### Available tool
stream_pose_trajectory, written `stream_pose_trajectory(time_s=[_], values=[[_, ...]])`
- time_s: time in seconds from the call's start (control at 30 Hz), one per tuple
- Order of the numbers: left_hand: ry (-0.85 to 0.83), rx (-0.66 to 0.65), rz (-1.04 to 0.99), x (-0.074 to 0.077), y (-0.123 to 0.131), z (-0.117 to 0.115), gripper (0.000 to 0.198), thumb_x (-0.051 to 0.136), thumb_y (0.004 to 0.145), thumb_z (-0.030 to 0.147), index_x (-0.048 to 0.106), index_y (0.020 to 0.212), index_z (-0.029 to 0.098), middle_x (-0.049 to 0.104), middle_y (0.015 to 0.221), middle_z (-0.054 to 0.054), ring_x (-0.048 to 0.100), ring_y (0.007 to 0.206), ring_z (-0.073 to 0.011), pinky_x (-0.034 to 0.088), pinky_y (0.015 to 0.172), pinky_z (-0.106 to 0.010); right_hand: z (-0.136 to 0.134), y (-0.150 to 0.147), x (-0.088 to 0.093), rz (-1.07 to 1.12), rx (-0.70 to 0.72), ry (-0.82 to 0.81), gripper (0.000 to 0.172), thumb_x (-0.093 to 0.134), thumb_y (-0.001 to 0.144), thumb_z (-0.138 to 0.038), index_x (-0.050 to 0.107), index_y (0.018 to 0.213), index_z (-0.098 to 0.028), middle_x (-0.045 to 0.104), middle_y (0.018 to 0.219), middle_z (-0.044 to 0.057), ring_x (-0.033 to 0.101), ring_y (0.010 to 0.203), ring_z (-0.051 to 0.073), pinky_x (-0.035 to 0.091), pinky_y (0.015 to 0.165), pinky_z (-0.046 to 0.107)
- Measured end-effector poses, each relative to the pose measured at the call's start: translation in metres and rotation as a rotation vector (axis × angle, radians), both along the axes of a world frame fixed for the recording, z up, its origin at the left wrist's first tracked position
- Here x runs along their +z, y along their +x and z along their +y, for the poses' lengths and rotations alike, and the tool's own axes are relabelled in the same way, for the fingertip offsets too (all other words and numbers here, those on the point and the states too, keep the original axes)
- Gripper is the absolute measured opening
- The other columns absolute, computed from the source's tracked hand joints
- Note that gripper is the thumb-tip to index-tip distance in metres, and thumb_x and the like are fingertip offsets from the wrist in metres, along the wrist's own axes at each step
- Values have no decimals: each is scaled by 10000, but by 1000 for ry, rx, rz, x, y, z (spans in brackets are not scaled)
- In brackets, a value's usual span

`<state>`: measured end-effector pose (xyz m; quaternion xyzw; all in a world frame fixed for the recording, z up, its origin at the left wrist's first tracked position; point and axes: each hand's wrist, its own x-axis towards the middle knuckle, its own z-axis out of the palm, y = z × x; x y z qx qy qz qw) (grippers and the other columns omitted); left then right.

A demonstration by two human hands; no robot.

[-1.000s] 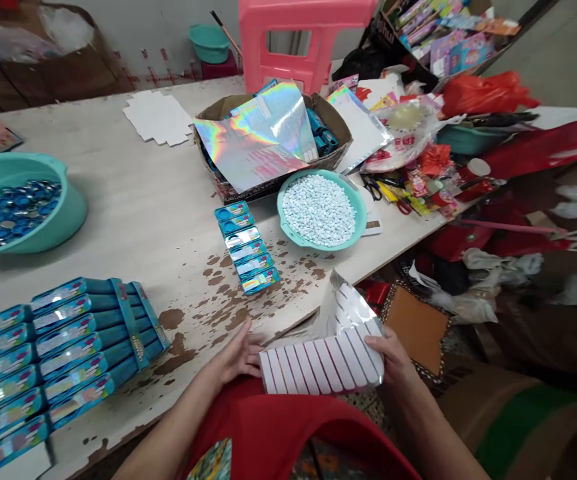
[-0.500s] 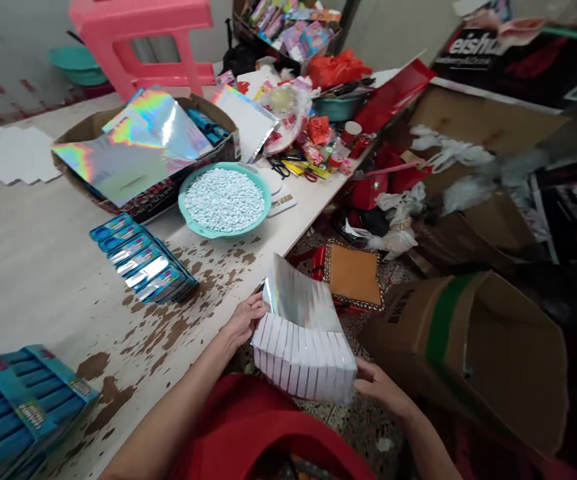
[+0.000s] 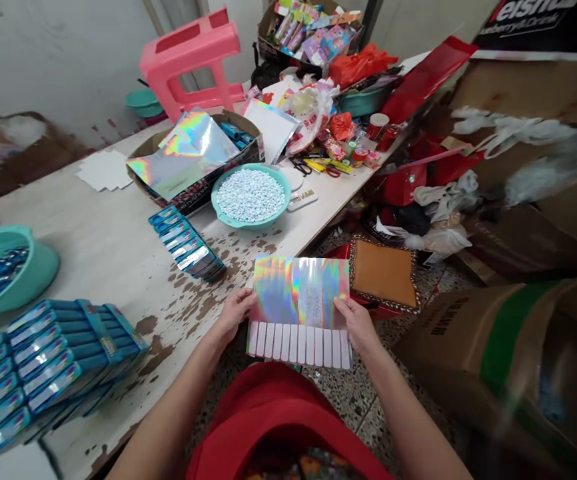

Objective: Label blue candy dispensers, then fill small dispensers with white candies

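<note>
My left hand (image 3: 236,312) grips the left edge of a shiny holographic pack (image 3: 286,293), its fingers closed there. My right hand (image 3: 359,325) holds the same pack at its right side, thumb on the front face. A row of several narrow white strips runs along the pack's lower part, and rainbow glare covers the upper part. It is held above my lap, just off the table's edge. Left of it on the table (image 3: 103,240) stands a short stack of blue boxes (image 3: 186,243). Behind that, a turquoise basin (image 3: 251,193) holds many small pale pieces.
More blue boxes (image 3: 53,367) are stacked at the near left, beside a basin of dark blue pieces (image 3: 11,270). A carton (image 3: 193,173) bears holographic sheets. Scissors (image 3: 300,166) lie among clutter. On the right are a brown cushioned seat (image 3: 383,272) and an open cardboard box (image 3: 448,333).
The pack has turned from slanted to nearly level, with its shiny face towards me. My right hand has moved up its right side. The camera view has swung left.
</note>
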<state>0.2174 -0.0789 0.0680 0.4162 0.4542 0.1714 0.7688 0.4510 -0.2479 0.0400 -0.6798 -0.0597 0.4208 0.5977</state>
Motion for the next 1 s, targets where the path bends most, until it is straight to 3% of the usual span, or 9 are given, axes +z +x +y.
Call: stream_pose_trajectory(time_s=[0.2,0.3,0.4,0.5,0.57,0.63,0.77,0.87,1.0], values=[[83,139,-89,7,-7,-4,459,738,615,359,610,998,141,671,826,-40,601,659,-150,467,644,-267,1,-19,24,15,155,55,395,695,690,-461,619,967,-189,679,879,16,616,799,175,490,702,269],[97,126,-98,14,-14,-8,536,719,642,331,550,1116,148,666,856,-47,605,659,-147,477,647,-269,3,-24,32,-52,105,124,470,685,720,-419,536,1119,-219,675,932,21,616,861,172,488,777,286],[107,146,-82,19,-21,-13,757,709,658,293,367,1326,198,662,791,-21,589,581,-126,464,588,-242,3,-29,38,-154,11,100,606,686,716,-406,454,1245,-222,666,850,19,613,758,159,505,694,274],[121,190,-81,22,-26,-20,892,686,683,283,190,1423,251,638,696,19,534,481,-94,430,526,-213,-1,-34,43,-190,6,80,722,675,714,-409,376,1346,-230,638,782,7,572,627,137,495,567,250],[109,200,-82,24,-30,-23,843,676,695,299,242,1416,256,642,716,11,532,496,-92,427,528,-210,-4,-37,44,-177,21,77,699,672,716,-404,404,1342,-245,619,763,-8,540,577,116,476,517,230],[100,167,-77,27,-34,-24,703,675,697,313,409,1343,229,665,846,-33,577,612,-114,446,582,-217,-9,-36,45,-137,61,56,627,675,713,-404,486,1290,-250,597,704,-27,493,513,94,438,457,213],[113,-46,-59,39,-41,-19,523,736,632,268,629,1133,163,626,1101,-78,583,885,-184,461,741,-252,-14,-28,48,-88,169,18,589,721,653,-421,593,1190,-217,619,657,-19,483,482,103,423,431,237],[147,-136,-41,45,-42,-14,569,762,596,247,626,1144,179,637,1059,-62,576,866,-183,455,731,-256,-14,-25,52,-98,172,24,623,757,598,-430,616,1156,-191,663,718,6,541,536,131,455,464,261],[200,-83,6,42,-36,-14,543,757,601,275,634,1120,171,656,912,-45,573,746,-152,439,668,-238,-15,-24,56,-119,86,38,600,785,577,-397,635,1112,-170,680,774,17,577,608,144,489,556,281]])
